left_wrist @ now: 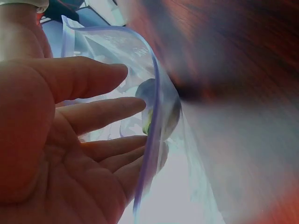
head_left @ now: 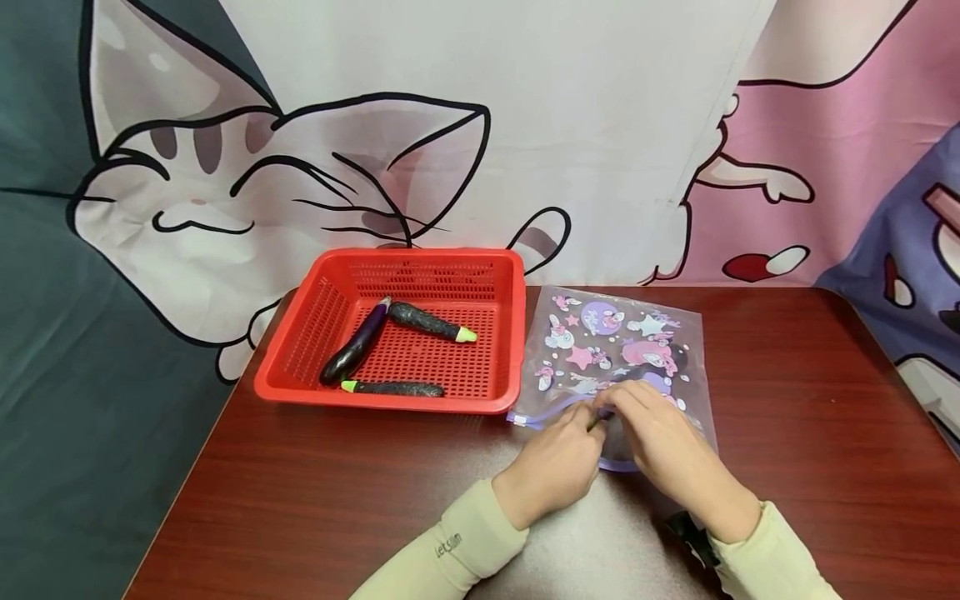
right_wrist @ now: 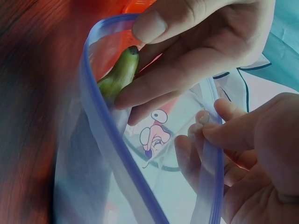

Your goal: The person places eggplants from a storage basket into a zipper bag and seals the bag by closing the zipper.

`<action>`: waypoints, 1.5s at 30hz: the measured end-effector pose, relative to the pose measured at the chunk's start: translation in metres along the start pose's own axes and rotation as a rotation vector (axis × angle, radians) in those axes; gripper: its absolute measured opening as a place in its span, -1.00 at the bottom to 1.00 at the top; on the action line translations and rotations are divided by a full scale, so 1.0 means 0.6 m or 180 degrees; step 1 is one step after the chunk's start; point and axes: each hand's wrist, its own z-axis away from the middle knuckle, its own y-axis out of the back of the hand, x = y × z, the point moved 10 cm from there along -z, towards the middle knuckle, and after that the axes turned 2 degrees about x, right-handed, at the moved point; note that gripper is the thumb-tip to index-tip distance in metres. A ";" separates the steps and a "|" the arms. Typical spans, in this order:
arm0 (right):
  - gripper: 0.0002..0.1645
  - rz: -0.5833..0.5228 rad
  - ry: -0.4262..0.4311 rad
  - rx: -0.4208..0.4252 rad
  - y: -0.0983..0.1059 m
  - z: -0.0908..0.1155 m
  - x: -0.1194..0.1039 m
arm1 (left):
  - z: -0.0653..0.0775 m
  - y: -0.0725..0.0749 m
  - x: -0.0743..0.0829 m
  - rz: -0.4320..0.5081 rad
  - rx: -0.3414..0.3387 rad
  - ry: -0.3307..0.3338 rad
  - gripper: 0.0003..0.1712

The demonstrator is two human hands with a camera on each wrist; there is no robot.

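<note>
Cream sleeve (head_left: 483,529): "Let'slim" | left fingers (right_wrist: 163,79): beside green stem (right_wrist: 117,74) | right fingers (right_wrist: 236,135): pinch bag (head_left: 617,346)

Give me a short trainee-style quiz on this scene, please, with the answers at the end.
1. How many vegetables lie in the red basket?
2. True or false: the right hand pinches the edge of the plastic bag.
3. What colour is the stem beside the left hand's fingers at the bag's mouth? A: white. B: green. C: red.

Key: 1. Three. 2. True. 3. B.
</note>
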 end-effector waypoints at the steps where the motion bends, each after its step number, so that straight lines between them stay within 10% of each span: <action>1: -0.61 0.0004 0.0004 0.0004 0.000 0.000 0.000 | 0.002 0.002 0.001 -0.0012 0.0021 -0.0019 -0.73; 23: -0.76 0.0054 -0.0019 -0.0024 0.002 0.002 0.001 | 0.033 0.072 -0.025 0.0842 0.0084 0.0105 -0.78; 28: -0.43 0.0070 -0.0060 -0.0069 -0.001 0.002 0.004 | 0.041 0.087 -0.039 0.0914 0.0108 0.0113 -0.80; 45: -0.77 0.0016 -0.0102 -0.0116 -0.005 0.003 0.005 | 0.070 0.169 -0.151 0.1081 0.0635 0.0300 -0.87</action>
